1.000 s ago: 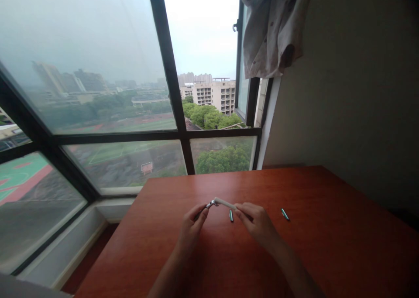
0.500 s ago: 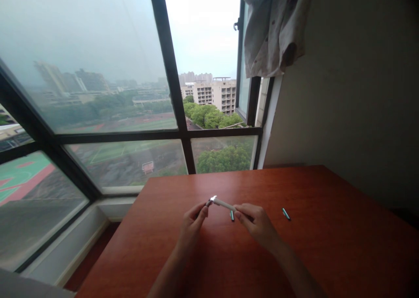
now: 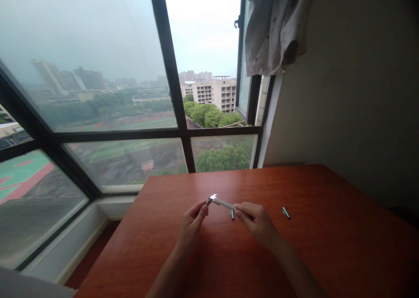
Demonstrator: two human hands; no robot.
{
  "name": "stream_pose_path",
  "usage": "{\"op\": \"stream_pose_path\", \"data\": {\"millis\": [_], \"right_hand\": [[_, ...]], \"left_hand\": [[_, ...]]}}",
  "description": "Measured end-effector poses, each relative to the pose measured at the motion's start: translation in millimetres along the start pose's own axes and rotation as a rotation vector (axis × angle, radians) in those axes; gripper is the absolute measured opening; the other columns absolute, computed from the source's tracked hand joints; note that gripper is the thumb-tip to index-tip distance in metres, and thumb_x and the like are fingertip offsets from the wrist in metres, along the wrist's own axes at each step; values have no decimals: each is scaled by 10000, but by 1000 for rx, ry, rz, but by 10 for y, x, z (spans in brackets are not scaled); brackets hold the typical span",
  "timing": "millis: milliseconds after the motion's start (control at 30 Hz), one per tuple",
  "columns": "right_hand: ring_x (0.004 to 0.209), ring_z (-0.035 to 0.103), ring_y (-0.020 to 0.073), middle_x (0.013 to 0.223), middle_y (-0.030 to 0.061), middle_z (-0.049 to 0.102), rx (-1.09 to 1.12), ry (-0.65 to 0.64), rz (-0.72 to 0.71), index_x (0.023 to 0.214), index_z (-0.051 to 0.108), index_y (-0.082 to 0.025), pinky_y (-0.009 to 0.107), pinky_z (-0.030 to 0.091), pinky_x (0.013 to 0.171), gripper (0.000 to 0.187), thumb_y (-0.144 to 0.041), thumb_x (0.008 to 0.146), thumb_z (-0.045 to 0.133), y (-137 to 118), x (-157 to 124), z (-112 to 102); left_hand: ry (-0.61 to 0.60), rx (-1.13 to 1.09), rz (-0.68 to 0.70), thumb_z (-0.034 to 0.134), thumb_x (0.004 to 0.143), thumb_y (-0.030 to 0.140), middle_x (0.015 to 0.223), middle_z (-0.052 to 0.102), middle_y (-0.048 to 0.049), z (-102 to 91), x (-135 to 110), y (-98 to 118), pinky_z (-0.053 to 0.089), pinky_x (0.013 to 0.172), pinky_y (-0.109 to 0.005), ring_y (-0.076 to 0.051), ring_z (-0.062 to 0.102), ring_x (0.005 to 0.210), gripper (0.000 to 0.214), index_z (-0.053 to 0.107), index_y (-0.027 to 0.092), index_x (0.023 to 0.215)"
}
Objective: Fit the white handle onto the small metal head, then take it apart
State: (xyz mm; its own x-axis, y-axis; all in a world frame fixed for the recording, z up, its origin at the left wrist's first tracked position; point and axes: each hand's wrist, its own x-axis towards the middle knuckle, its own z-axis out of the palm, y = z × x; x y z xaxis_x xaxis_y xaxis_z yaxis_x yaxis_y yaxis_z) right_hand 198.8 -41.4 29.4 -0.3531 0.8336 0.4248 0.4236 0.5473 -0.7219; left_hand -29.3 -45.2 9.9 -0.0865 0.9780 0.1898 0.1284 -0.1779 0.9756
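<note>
My left hand (image 3: pixel 192 221) is closed, thumb and fingers pinching a small dark piece (image 3: pixel 208 201). At its far end a shiny silvery part (image 3: pixel 213 197) catches the light. My right hand (image 3: pixel 257 223) pinches the near end of a slim pale rod (image 3: pixel 224 203), whose other end meets the silvery part. I cannot tell whether they are joined or only touching. Just left of the right fingertips, a short teal and dark pen piece (image 3: pixel 232 214) lies on the table. Farther right lies a similar teal pen part (image 3: pixel 286 213), apart from both hands.
The reddish-brown wooden table (image 3: pixel 327 245) spreads beneath both hands. Dark-framed windows (image 3: pixel 118 135) stand beyond its far edge, with one pane swung outward. A spotted curtain (image 3: pixel 275 36) hangs at upper right beside a bare wall (image 3: pixel 343 93).
Both hands keep the same grip and nearly the same place. The whole view has shifted very slightly; the pen parts on the table have not moved.
</note>
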Motion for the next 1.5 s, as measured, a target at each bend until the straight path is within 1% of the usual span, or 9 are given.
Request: {"op": "stream_pose_path", "data": {"millis": [167, 367, 467, 567, 667, 767, 967, 1200, 1500], "right_hand": [[671, 580, 162, 739, 52, 656, -40, 31, 6, 895, 703, -173, 248, 398, 614, 372, -410, 944, 421, 31, 2, -9], [676, 579, 174, 740, 60, 656, -115, 75, 26, 926, 698, -174, 257, 396, 603, 349, -389, 948, 423, 75, -2, -20], [669, 580, 172, 733, 59, 653, -133, 85, 26, 935, 703, -173, 254, 393, 595, 344, -376, 948, 426, 93, -2, -23], [650, 573, 165, 713, 51, 647, -133, 61, 20, 930, 706, -177, 254, 386, 589, 334, -368, 945, 433, 102, -4, -24], [652, 576, 162, 721, 45, 649, -116, 44, 15, 935, 703, -183, 253, 387, 592, 318, -361, 943, 441, 108, -6, -31], [673, 587, 169, 748, 53, 662, -122, 66, 20, 938, 705, -186, 258, 397, 606, 315, -359, 941, 442, 110, -6, -42], [665, 596, 173, 735, 57, 670, -107, 50, 7, 936, 714, -186, 255, 402, 596, 328, -367, 940, 439, 88, -9, -45], [681, 599, 174, 747, 55, 668, -128, 61, 35, 930, 708, -189, 252, 399, 607, 317, -356, 942, 440, 99, -8, -35], [648, 576, 164, 723, 48, 661, -107, 37, 15, 917, 706, -188, 249, 387, 592, 312, -351, 942, 441, 64, -14, -20]], "left_hand": [[-14, 67, 61, 606, 822, 429, 753, 644, -37, -9, -1, -9, 433, 636, -240, -172, 548, 706, 359, 726, 147, 1007], [-81, 162, 193, 597, 842, 353, 916, 701, -77, 3, -10, 31, 469, 732, -268, -208, 614, 842, 262, 724, 162, 970], [-64, 205, 234, 590, 847, 357, 887, 700, -81, 5, -10, 38, 479, 709, -266, -206, 623, 822, 263, 725, 163, 964], [-28, 239, 252, 591, 845, 370, 870, 699, -85, -4, -7, 37, 488, 694, -268, -207, 623, 807, 277, 727, 165, 973], [-27, 256, 259, 588, 849, 364, 884, 698, -88, -9, -10, 38, 491, 703, -272, -207, 623, 809, 271, 728, 167, 972], [-25, 252, 268, 588, 851, 357, 877, 698, -84, -6, -16, 48, 492, 710, -270, -204, 621, 808, 263, 731, 169, 964], [-40, 247, 262, 589, 850, 365, 873, 698, -88, -5, -13, 56, 493, 704, -269, -203, 620, 798, 272, 731, 167, 971], [-32, 236, 248, 594, 841, 371, 865, 698, -84, -5, -12, 58, 482, 698, -263, -201, 618, 794, 271, 735, 170, 955], [8, 152, 97, 612, 802, 442, 773, 678, -52, 2, -12, 85, 455, 629, -243, -191, 586, 724, 356, 737, 150, 961]]}}
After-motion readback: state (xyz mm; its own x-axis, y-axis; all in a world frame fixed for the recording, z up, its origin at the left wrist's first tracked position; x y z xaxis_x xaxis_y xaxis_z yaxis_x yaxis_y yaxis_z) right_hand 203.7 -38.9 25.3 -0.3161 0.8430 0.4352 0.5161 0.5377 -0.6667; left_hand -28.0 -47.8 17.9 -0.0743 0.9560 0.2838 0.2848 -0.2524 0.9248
